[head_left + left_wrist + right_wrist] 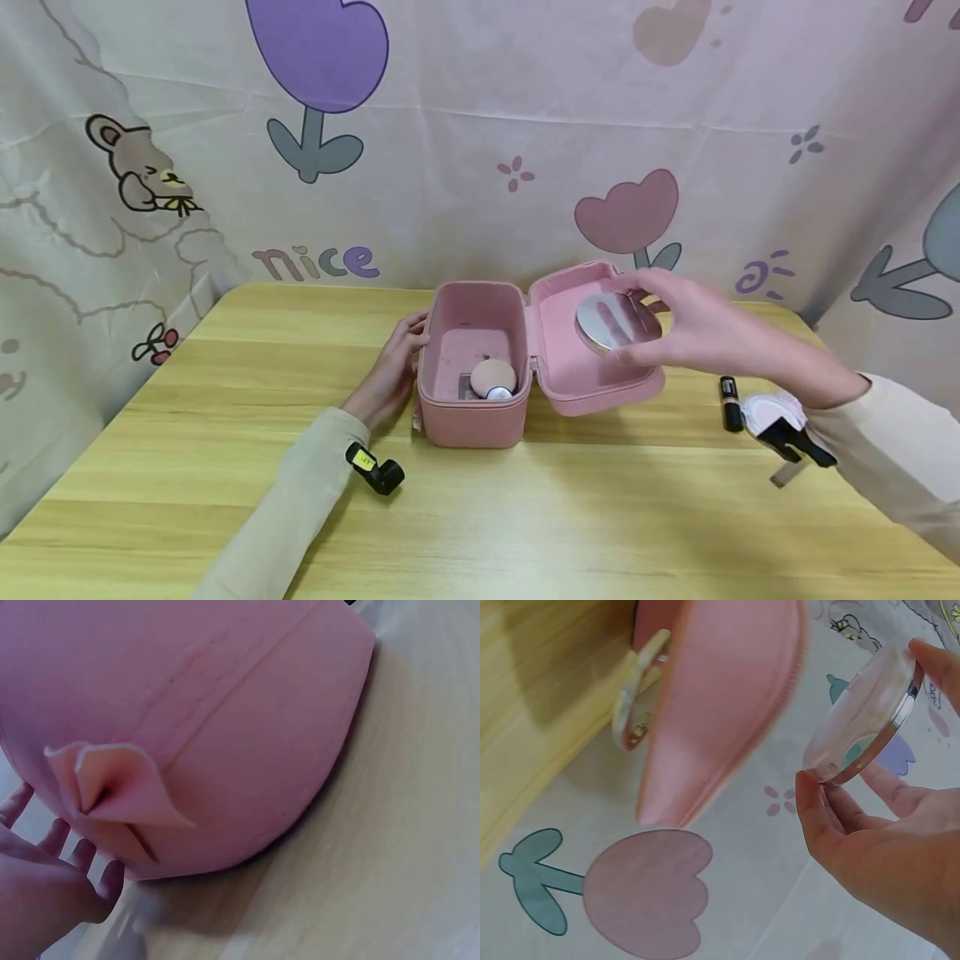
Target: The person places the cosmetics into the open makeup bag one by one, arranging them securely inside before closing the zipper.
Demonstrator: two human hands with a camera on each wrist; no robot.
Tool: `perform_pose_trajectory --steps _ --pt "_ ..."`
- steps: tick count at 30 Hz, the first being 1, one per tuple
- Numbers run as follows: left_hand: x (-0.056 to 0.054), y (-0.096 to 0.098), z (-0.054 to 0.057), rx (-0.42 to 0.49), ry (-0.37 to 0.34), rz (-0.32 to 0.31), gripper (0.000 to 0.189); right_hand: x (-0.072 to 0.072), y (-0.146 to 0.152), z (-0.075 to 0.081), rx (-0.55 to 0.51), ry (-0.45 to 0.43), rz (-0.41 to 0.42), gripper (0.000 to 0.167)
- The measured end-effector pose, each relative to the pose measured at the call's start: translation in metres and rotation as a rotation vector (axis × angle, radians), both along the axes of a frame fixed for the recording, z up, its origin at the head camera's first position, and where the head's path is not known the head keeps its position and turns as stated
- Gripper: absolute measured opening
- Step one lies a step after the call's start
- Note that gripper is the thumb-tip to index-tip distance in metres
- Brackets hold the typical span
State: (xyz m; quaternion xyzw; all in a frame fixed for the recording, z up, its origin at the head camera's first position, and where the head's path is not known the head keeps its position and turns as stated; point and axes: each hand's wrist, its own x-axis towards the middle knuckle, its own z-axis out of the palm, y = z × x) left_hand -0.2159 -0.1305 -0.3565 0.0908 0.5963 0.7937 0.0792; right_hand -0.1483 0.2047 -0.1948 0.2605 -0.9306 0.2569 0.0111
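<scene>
My right hand point(667, 321) pinches a round, silver-rimmed mirror point(606, 322) by its edge, in front of the raised lid point(557, 367) of a pink makeup case point(472, 425). In the right wrist view the mirror point(866, 712) stands tilted between thumb and fingertips, apart from the lid. Against the case's left wall lies my left hand point(393, 362), fingers near the rim. The left wrist view shows those fingers beside the pink wall point(247, 750), next to a folded pink tab point(127, 787). Inside the case sit a round beige puff point(492, 377) and a small round silvery item point(498, 392).
A black tube point(730, 404) and a pale round compact point(768, 412) lie on the wooden table point(600, 517) at the right, partly under my right sleeve. A printed curtain point(465, 183) hangs behind the table. The lid opens to the right on its hinge.
</scene>
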Motion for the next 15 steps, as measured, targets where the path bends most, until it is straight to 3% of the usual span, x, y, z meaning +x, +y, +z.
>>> perform_pose_trajectory --steps 15 --pt "-0.001 -0.001 -0.004 0.014 0.039 -0.02 0.058 -0.03 -0.026 0.028 0.053 0.008 0.064 0.062"
